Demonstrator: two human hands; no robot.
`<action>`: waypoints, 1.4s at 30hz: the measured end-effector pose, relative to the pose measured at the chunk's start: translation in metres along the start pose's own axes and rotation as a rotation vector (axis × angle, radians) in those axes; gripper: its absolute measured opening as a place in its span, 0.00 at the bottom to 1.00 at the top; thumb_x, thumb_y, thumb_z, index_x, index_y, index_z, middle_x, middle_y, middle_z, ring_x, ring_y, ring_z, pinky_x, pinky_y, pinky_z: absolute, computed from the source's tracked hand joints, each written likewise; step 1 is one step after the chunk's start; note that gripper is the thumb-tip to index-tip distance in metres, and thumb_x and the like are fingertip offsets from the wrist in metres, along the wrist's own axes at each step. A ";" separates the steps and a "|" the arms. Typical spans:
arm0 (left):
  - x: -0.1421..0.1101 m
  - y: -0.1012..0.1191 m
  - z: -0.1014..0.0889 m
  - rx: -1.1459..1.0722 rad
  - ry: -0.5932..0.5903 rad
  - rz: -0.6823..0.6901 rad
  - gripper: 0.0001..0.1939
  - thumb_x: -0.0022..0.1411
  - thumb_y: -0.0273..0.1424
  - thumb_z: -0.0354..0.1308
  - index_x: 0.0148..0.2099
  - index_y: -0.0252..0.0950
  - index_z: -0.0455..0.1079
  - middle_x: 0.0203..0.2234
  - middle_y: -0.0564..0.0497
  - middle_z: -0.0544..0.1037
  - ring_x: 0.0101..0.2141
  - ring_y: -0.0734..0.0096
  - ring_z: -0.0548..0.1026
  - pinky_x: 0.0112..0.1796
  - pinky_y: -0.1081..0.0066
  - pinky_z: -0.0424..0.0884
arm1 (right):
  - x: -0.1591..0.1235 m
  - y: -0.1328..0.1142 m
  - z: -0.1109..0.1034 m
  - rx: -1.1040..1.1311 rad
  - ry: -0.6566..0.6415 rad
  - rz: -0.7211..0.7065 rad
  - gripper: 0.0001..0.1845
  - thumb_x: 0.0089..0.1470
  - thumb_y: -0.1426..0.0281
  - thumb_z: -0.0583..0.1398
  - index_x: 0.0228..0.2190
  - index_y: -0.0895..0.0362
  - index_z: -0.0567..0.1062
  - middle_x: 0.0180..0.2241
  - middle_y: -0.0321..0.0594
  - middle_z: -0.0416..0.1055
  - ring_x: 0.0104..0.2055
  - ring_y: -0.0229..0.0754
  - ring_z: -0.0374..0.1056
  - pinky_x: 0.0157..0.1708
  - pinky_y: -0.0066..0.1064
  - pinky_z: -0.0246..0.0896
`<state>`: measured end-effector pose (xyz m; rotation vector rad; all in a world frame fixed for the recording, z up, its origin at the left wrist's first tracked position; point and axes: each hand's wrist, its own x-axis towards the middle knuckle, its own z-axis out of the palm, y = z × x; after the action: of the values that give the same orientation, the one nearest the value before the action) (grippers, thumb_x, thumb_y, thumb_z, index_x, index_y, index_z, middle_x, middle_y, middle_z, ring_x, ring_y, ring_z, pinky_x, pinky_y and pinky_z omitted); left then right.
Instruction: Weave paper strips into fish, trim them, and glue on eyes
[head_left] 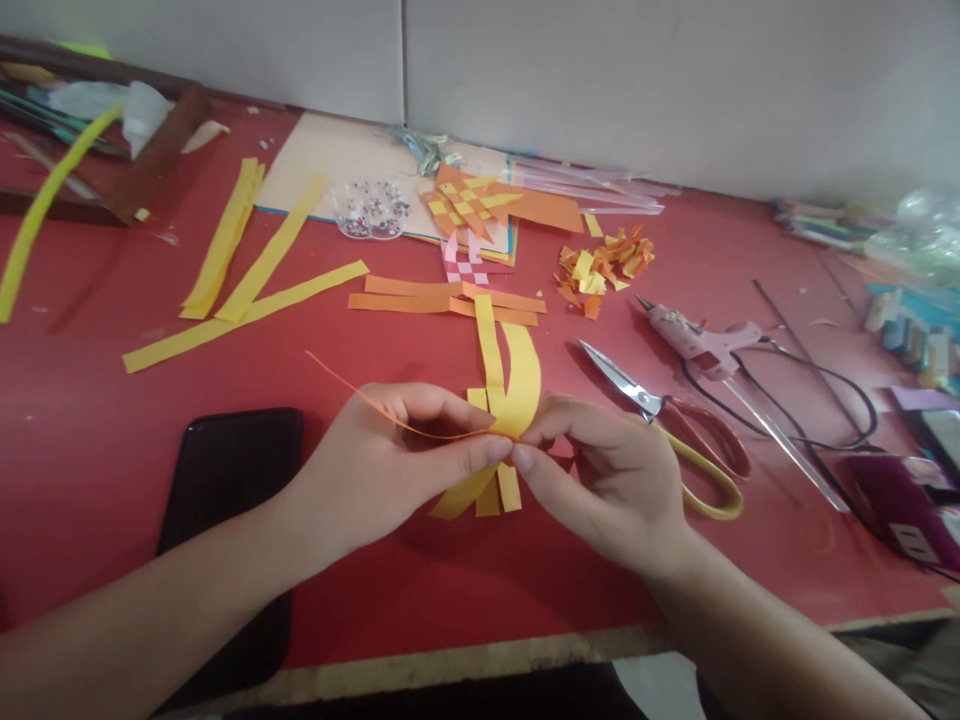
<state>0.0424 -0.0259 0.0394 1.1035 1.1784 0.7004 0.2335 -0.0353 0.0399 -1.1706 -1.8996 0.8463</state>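
Observation:
Both my hands meet over the front of the red table, pinching a small bundle of yellow paper strips (523, 375) between thumbs and fingers. My left hand (405, 440) is closed on its left side, with a thin orange strip (345, 380), seen edge-on, running out past the fingers to the upper left. On the right, my right hand (607, 470) pinches the same spot, thumb tip close to the other thumb. One yellow strip curves up from the fingers; other strip ends stick out below. Where the strips cross is mostly hidden by my fingers.
Scissors (652, 405) and a pink glue gun (705, 340) with its cord lie right. A black phone (232, 470) sits under my left forearm. Orange strips (405, 295), loose yellow strips (247, 320), paper scraps (604, 265) and woven paper pieces (465, 205) lie farther back.

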 end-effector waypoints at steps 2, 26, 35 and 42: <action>0.000 -0.001 0.000 -0.008 0.001 0.009 0.05 0.52 0.33 0.70 0.31 0.39 0.79 0.26 0.56 0.81 0.28 0.75 0.78 0.28 0.81 0.73 | 0.000 0.001 0.000 -0.002 0.008 -0.009 0.06 0.52 0.75 0.61 0.24 0.56 0.73 0.21 0.34 0.72 0.22 0.33 0.64 0.21 0.26 0.59; -0.001 -0.004 0.000 -0.047 -0.004 -0.006 0.08 0.52 0.35 0.71 0.35 0.39 0.80 0.29 0.54 0.83 0.32 0.69 0.81 0.32 0.76 0.77 | 0.003 -0.001 -0.002 0.034 -0.048 0.106 0.08 0.51 0.74 0.62 0.22 0.56 0.73 0.19 0.32 0.70 0.20 0.32 0.61 0.18 0.25 0.55; 0.001 -0.005 -0.001 -0.058 -0.010 -0.026 0.14 0.50 0.36 0.72 0.39 0.39 0.78 0.31 0.53 0.82 0.32 0.71 0.80 0.32 0.78 0.76 | 0.002 0.002 -0.002 0.099 -0.073 0.128 0.08 0.53 0.73 0.62 0.23 0.56 0.73 0.19 0.32 0.70 0.21 0.32 0.61 0.20 0.25 0.56; 0.001 -0.005 -0.002 -0.059 -0.118 -0.021 0.16 0.52 0.33 0.71 0.42 0.38 0.72 0.29 0.54 0.81 0.29 0.72 0.80 0.29 0.78 0.74 | 0.001 0.003 -0.002 0.221 -0.079 0.204 0.05 0.56 0.68 0.62 0.31 0.56 0.76 0.26 0.37 0.74 0.28 0.37 0.68 0.27 0.30 0.66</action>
<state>0.0406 -0.0263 0.0346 1.0674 1.0613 0.6416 0.2363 -0.0332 0.0388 -1.2220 -1.7153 1.1972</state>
